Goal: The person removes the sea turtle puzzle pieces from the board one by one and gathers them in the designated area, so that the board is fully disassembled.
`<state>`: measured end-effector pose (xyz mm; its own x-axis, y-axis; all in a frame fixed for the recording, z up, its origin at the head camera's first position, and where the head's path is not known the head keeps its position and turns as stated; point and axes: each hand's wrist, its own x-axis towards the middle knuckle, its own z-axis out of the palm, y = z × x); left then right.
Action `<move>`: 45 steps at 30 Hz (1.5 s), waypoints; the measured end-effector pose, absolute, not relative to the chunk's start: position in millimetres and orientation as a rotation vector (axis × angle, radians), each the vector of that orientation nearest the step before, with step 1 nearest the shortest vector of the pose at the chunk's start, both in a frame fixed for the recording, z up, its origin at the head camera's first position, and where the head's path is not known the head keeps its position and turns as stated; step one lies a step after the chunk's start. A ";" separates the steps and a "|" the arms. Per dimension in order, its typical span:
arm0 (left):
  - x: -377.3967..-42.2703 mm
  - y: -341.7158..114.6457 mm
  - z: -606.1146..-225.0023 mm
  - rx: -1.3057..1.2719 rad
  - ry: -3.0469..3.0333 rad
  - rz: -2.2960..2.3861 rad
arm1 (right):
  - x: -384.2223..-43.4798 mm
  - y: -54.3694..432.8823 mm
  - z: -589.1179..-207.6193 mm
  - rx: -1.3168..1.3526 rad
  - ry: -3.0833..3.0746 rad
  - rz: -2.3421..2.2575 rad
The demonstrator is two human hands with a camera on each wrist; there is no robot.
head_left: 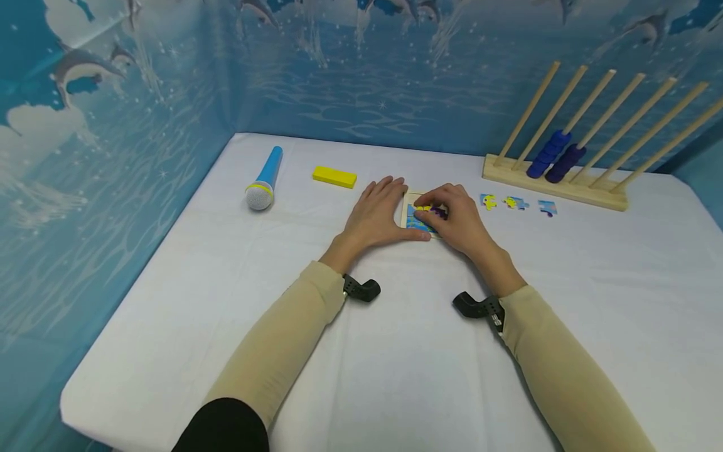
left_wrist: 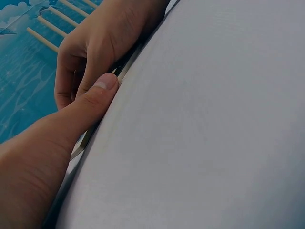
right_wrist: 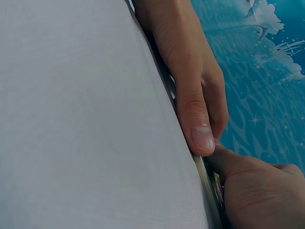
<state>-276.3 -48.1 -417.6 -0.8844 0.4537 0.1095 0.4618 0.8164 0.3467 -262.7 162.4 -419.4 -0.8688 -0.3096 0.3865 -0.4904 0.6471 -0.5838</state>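
A small jigsaw puzzle [head_left: 417,223] with a blue, yellow and purple picture lies in a pale wooden frame [head_left: 404,210] on the table. My left hand [head_left: 378,216] rests at the frame's left side, fingers straight and together, its thumb along the front edge. Over the puzzle, my right hand [head_left: 462,221] has curled fingers; thumb and index finger pinch a yellow puzzle piece [head_left: 421,208], mostly covered by the hand. In the left wrist view, the left thumb [left_wrist: 102,86] touches the frame's near edge. Loose puzzle pieces lie to the right: two yellow-and-blue [head_left: 488,201], [head_left: 516,203], one blue [head_left: 547,208].
A blue toy microphone [head_left: 268,171] lies at the table's back left, and a yellow block [head_left: 334,177] is beside it. At the back right stands a wooden rack [head_left: 565,188] with several upright rods and blue and purple beads [head_left: 550,152]. Patterned blue curtains border the white table [head_left: 407,339].
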 end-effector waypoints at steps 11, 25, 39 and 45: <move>-278.7 -45.1 -418.9 -0.744 -2.981 -0.567 | -263.3 163.3 -416.3 0.578 -2.678 1.132; -278.3 -45.3 -416.4 -0.743 -2.975 -0.576 | -264.6 167.7 -413.4 0.566 -2.385 1.609; -278.6 -45.1 -420.5 -0.733 -2.987 -0.589 | -252.0 207.2 -408.0 0.178 -2.384 1.624; -279.0 -47.5 -420.4 -0.724 -2.992 -0.576 | -244.1 242.5 -413.0 0.111 -2.408 1.587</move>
<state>-279.0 -47.5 -420.4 -0.8931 0.4399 0.0943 0.4435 0.8254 0.3494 -244.1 242.5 -413.0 -0.9647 0.0757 0.2522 -0.2018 0.4023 -0.8930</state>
